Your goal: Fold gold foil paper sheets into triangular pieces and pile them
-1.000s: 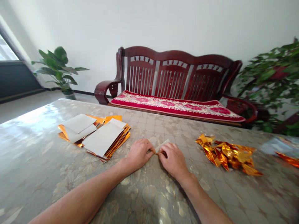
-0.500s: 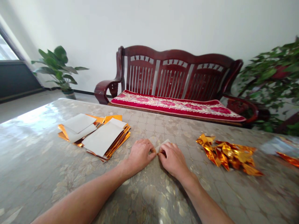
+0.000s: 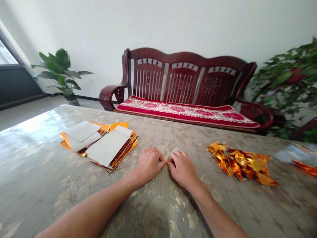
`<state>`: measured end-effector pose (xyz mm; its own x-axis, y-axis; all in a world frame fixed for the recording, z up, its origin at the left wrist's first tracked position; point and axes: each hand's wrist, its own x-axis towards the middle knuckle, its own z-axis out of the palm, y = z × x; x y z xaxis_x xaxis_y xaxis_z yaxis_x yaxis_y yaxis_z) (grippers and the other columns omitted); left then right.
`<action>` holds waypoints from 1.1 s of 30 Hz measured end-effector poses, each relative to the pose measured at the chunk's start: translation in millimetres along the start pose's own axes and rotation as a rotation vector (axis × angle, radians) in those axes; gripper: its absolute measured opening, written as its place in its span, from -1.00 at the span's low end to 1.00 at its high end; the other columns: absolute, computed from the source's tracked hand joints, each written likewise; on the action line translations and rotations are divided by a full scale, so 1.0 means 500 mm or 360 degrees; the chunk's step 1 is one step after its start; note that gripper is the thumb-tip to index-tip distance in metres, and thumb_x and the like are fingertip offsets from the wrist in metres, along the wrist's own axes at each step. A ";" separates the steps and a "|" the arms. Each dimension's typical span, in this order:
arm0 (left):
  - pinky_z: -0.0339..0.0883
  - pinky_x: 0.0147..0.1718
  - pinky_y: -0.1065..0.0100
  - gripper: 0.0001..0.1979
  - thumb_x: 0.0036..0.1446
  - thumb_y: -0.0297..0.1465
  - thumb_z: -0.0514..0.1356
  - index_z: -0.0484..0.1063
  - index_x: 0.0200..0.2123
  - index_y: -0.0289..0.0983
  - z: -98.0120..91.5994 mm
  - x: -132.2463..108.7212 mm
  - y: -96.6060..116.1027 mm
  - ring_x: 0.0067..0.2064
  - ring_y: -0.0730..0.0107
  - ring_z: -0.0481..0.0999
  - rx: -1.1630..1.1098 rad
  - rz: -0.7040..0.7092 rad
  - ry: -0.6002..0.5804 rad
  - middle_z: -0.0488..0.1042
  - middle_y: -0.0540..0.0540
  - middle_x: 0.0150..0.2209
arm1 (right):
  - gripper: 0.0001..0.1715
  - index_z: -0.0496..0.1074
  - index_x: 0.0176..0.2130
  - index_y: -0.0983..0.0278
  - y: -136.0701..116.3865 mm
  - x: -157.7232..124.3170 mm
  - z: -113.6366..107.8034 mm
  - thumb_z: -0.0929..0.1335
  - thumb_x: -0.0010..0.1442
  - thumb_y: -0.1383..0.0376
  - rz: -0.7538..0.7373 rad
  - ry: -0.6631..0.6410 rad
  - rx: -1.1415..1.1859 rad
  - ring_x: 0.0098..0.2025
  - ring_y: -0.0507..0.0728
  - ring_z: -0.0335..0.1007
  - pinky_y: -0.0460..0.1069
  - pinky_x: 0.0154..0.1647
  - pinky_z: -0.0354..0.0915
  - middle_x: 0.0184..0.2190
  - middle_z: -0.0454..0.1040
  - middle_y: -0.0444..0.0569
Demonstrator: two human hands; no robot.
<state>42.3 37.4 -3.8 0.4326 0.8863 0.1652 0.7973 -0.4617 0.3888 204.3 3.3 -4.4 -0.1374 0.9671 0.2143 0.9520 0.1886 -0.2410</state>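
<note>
Both hands rest close together at the middle of the table, pinching one small sheet of paper whose pale side shows between them. My left hand has thumb and fingers closed on its near left edge. With curled fingers, my right hand grips the same sheet on the right and hides much of it. Left of my hands lies a stack of foil paper sheets, pale side up with orange-gold edges showing. To the right sits a pile of folded gold foil pieces.
The table has a glossy patterned cover. A clear plastic bag lies at the right, by another orange foil piece. Beyond the table stands a dark red wooden bench with a floral cushion. Potted plants flank it.
The view has shifted very slightly. My hands stay in nearly the same place, still pinching the sheet; the stack and the folded pile lie as before.
</note>
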 end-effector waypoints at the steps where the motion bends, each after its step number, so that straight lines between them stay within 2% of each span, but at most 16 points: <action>1: 0.22 -0.14 0.26 -0.83 0.15 -0.30 0.17 0.56 -0.39 -0.18 0.000 0.000 0.001 -0.14 0.22 0.47 0.0001 -0.0006 0.0003 0.54 -0.08 -0.26 | -0.89 0.35 -0.40 0.20 0.000 0.000 0.000 0.31 0.19 0.36 -0.0001 -0.0001 0.0002 -0.21 0.13 0.27 -0.01 -0.24 0.10 -0.29 0.44 -0.08; 15: 0.23 -0.15 0.27 -0.82 0.11 -0.32 0.14 0.55 -0.39 -0.20 -0.005 0.007 0.008 -0.17 0.23 0.49 0.0057 -0.0058 -0.0017 0.55 -0.09 -0.28 | -0.86 0.37 -0.42 0.21 0.024 0.004 -0.014 0.32 0.20 0.29 0.0075 -0.0023 0.0229 -0.23 0.09 0.32 -0.05 -0.22 0.13 -0.34 0.45 -0.13; 18: 0.23 -0.15 0.27 -0.82 0.11 -0.32 0.14 0.55 -0.40 -0.19 -0.006 0.006 0.008 -0.18 0.22 0.49 0.0065 -0.0063 -0.0017 0.54 -0.09 -0.29 | -0.82 0.36 -0.44 0.21 0.034 0.004 -0.016 0.29 0.22 0.31 0.0126 0.0031 0.0142 -0.26 0.09 0.31 -0.05 -0.25 0.10 -0.37 0.44 -0.13; 23: 0.22 -0.17 0.27 -0.82 0.10 -0.33 0.14 0.55 -0.40 -0.20 -0.006 0.006 0.010 -0.19 0.23 0.49 0.0073 -0.0074 -0.0005 0.55 -0.08 -0.29 | -0.80 0.36 -0.45 0.22 0.047 0.004 -0.009 0.28 0.23 0.32 0.0192 -0.0002 0.0079 -0.24 0.08 0.33 -0.07 -0.27 0.07 -0.38 0.43 -0.11; 33: 0.22 -0.16 0.27 -0.82 0.08 -0.35 0.14 0.54 -0.42 -0.21 -0.005 0.008 0.011 -0.18 0.23 0.50 0.0063 -0.0085 0.0008 0.56 -0.09 -0.29 | -0.81 0.37 -0.40 0.20 0.040 0.001 -0.003 0.26 0.26 0.27 0.0195 -0.0014 -0.0103 -0.23 0.10 0.34 -0.05 -0.30 0.02 -0.33 0.48 -0.10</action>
<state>47.3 38.3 1.5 0.3871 0.9097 0.1502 0.8352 -0.4149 0.3610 223.9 7.1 -7.6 -0.0213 0.9836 0.1789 0.9774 0.0582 -0.2034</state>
